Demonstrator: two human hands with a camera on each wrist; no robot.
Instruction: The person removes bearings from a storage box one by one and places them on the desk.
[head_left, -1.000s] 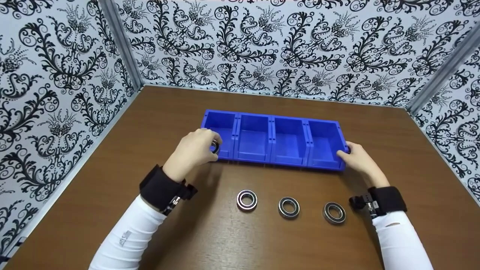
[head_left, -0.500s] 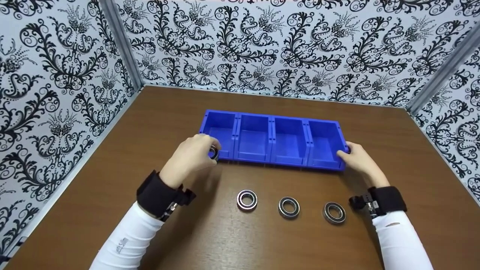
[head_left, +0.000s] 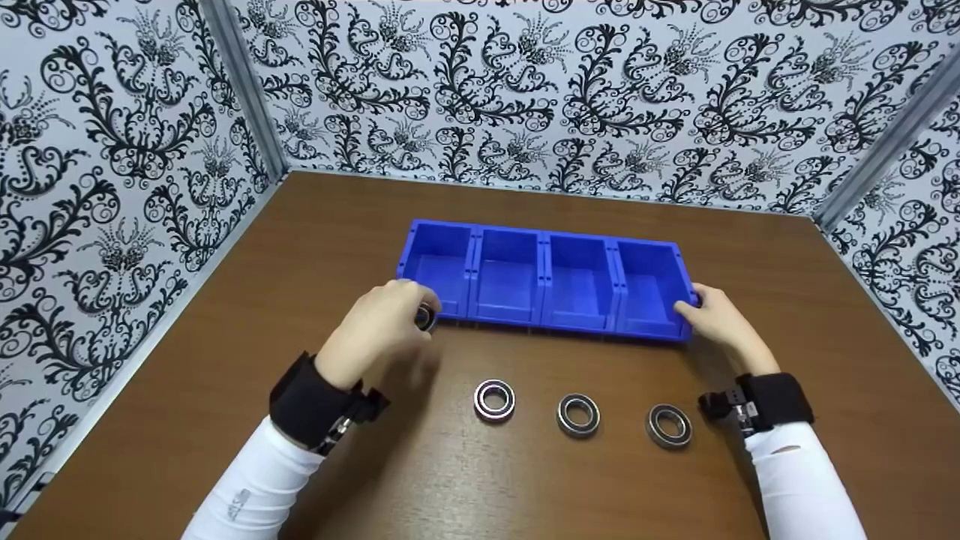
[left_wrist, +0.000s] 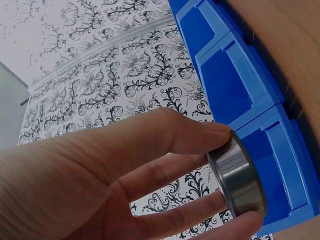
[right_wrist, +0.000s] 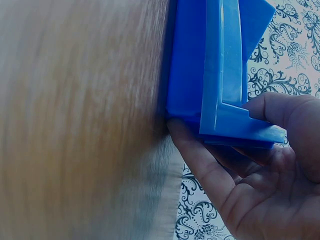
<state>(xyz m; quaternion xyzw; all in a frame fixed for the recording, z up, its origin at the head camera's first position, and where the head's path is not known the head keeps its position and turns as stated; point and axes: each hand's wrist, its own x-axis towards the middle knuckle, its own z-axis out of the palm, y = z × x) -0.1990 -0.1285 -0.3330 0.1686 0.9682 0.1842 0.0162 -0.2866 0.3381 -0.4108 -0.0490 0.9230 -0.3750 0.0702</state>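
Between thumb and fingers my left hand (head_left: pixel 382 322) pinches a ball bearing (left_wrist: pixel 237 175), a short steel ring with a dark face. It is held on edge at the front of the leftmost compartment of a blue four-part bin (head_left: pixel 505 313). My right hand (head_left: pixel 716 319) grips the bin's right end wall, thumb inside and fingers outside and below, as the right wrist view shows. On the table in front of the bin lie three more bearings flat in a row: a left one (head_left: pixel 494 400), a middle one (head_left: pixel 578 415) and a right one (head_left: pixel 669 426).
The brown wooden table (head_left: pixel 525 487) carries everything. Behind it and at both sides stand panels with a black floral pattern (head_left: pixel 525 97), joined by grey metal posts (head_left: pixel 244 82). The bin's compartments, divided by low walls, show bare blue floors.
My left hand has drawn back toward me and slightly left with the bearing, from over the leftmost compartment to its front edge. The right hand, bin and other bearings have stayed still.
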